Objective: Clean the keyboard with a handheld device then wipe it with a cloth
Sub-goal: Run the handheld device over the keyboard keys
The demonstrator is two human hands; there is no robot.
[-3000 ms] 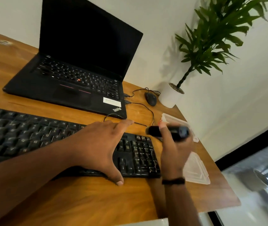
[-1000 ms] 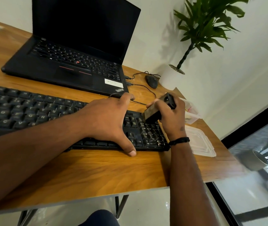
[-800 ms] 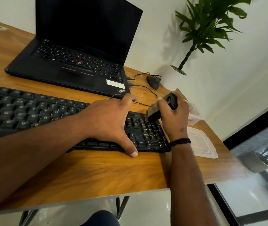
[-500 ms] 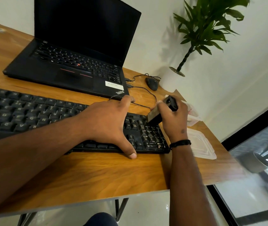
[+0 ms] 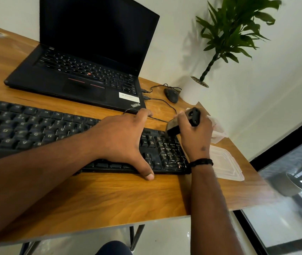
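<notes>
Wooden worktop [image 5: 95, 199]: left hand [image 5: 120, 138] spread flat on black keyboard [image 5: 36, 129]; right hand [image 5: 195, 137] fingers clamped round black handheld device [image 5: 183, 122], nozzle touching numpad keys.

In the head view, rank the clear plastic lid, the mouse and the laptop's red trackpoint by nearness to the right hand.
From the right hand:
1. Clear plastic lid, just to its right.
2. Mouse, behind it near the pot.
3. Red trackpoint, far back left.

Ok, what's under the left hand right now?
The left hand lies spread on the black keyboard, thumb over its front edge onto the desk. The keys beneath the palm are covered, so their state can't be seen.
</notes>
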